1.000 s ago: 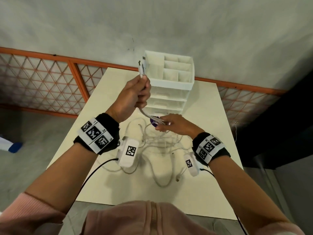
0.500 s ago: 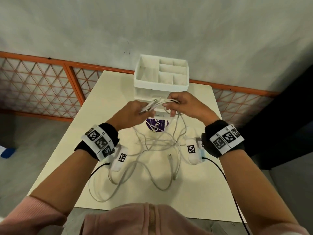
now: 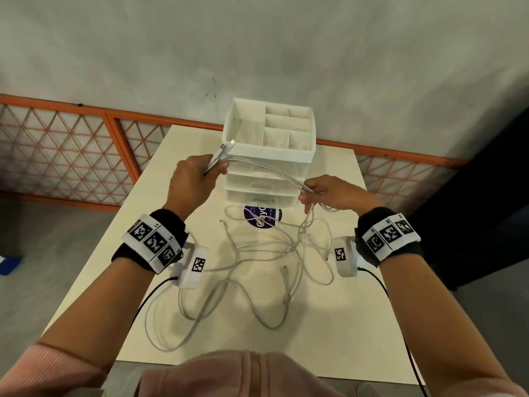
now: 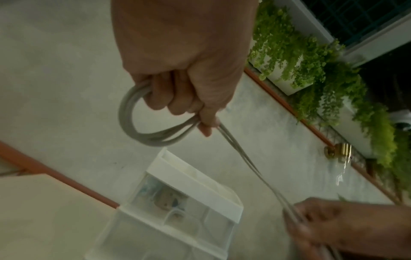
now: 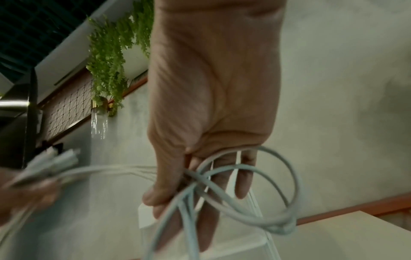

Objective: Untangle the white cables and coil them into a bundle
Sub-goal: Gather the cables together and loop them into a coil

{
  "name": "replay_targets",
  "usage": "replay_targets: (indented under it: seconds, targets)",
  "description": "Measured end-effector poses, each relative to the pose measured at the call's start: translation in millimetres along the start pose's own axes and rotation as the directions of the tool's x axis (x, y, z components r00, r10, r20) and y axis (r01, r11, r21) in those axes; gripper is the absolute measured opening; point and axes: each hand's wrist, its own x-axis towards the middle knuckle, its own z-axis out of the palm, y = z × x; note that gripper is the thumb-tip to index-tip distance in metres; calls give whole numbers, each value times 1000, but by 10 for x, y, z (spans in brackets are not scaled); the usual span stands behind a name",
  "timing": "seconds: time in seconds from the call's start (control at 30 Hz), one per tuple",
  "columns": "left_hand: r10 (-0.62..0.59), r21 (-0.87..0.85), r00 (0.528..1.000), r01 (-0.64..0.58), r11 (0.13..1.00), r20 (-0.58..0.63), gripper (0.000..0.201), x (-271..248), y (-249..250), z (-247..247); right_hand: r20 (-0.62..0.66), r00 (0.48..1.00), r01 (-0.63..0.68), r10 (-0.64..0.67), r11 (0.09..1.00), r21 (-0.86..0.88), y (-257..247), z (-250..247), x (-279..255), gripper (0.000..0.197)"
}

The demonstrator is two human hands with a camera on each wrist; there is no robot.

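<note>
I am holding up two hands, my left hand (image 3: 194,181) and my right hand (image 3: 333,193), and I am counting two or three strands of white cables (image 3: 269,167) running between them; the tangle on the one table (image 3: 329,325) is too knotted for me to be counting whole cables. I am seeing at least three loose plug ends (image 3: 284,270) lying there. One white drawer organizer (image 3: 269,150) is standing at the back, showing three drawers and six top compartments. One purple sticker (image 3: 262,216) is lying before it.
</note>
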Motion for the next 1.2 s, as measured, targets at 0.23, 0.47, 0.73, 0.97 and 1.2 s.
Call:
replay_targets:
  seconds: [0.23,0.47,0.73,0.97,1.2]
  targets:
    - [20,69,961,-41,997,274,71,-106,57,95,49,999,0,9,983,-185,-168,-41,-5,21]
    - [235,-74,805,-233,970,545,47,-88,289,473,146,986,104,-83,984,-142,-498,14,-30,19]
    - [346,50,889,-377,925,302,32,18,319,411,-342,918,101,-201,952,-288,-215,122,-133,55]
    - [270,137,956,-285,949,118,27,252,230,184,-441,895,113,63,925,362,196,163,-122,18]
    - [299,153,938,-325,933,174,27,226,411,246,-313,950,124,-12,933,338,-137,391,105,40]
